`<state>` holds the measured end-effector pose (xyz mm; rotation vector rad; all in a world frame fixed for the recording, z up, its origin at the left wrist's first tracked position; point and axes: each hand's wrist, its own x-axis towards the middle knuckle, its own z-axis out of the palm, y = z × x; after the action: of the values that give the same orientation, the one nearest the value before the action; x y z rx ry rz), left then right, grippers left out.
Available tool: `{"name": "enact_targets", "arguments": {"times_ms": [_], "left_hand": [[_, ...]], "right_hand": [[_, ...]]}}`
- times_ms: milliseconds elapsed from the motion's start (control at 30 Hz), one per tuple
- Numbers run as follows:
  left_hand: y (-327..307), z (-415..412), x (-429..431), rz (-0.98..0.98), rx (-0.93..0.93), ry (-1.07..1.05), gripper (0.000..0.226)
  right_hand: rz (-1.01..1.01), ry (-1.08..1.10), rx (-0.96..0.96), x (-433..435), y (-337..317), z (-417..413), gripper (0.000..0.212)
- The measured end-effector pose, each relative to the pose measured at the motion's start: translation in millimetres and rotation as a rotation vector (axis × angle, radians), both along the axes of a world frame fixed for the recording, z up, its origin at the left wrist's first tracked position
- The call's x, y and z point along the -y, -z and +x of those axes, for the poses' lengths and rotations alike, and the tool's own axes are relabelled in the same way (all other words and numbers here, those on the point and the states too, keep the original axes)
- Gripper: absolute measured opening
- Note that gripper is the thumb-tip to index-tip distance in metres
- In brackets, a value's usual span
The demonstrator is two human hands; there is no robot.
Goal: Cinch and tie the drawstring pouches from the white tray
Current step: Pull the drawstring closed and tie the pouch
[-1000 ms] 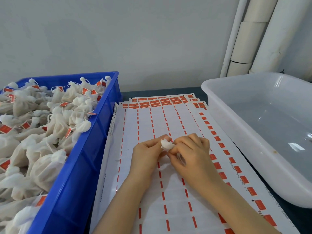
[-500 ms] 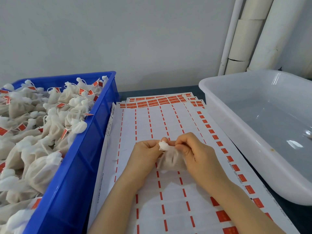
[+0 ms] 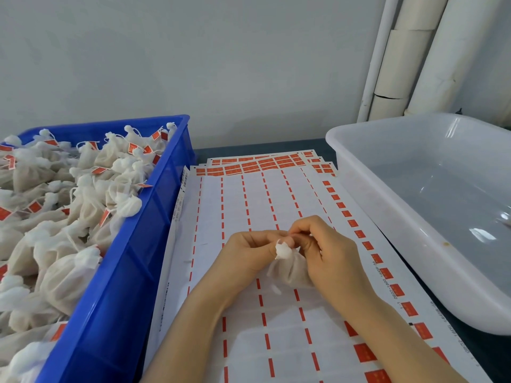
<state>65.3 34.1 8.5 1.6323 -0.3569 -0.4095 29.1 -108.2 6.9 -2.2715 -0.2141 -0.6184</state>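
Pouch [image 3: 290, 268] body, hidden a second ago, now hangs below its bunched neck, which left hand [image 3: 249, 255] and right hand [image 3: 331, 255] both pinch with curled fingers: cinched, tying likely underway.

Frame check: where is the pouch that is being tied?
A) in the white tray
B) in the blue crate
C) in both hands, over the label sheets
C: the left hand and right hand hold the pouch above the label sheets.
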Motion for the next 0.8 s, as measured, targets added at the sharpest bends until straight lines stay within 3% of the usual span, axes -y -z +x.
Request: {"name": "enact_targets", "arguments": {"times_ms": [200, 333, 500, 800], "left_hand": [[0.5, -0.8, -0.2, -0.033, 0.007, 0.008, 0.029], [1.2, -1.1, 0.0, -0.024, -0.007, -0.007, 0.028], [4.8, 2.5, -1.7, -0.001, -0.046, -0.037, 0.017], [1.7, 1.8, -1.7, 0.097, -0.062, -0.01, 0.019]], "right_hand": [[0.069, -0.012, 0.004, -2.5, 2.2, 2.1, 0.013], [0.146, -0.136, -0.042, -0.2, 0.0, 2.2, 0.03], [0.126, -0.21, -0.087, 6.2, 2.5, 5.2, 0.019], [0.066, -0.22, -0.105, 12.0, 6.7, 8.7, 0.01]]}}
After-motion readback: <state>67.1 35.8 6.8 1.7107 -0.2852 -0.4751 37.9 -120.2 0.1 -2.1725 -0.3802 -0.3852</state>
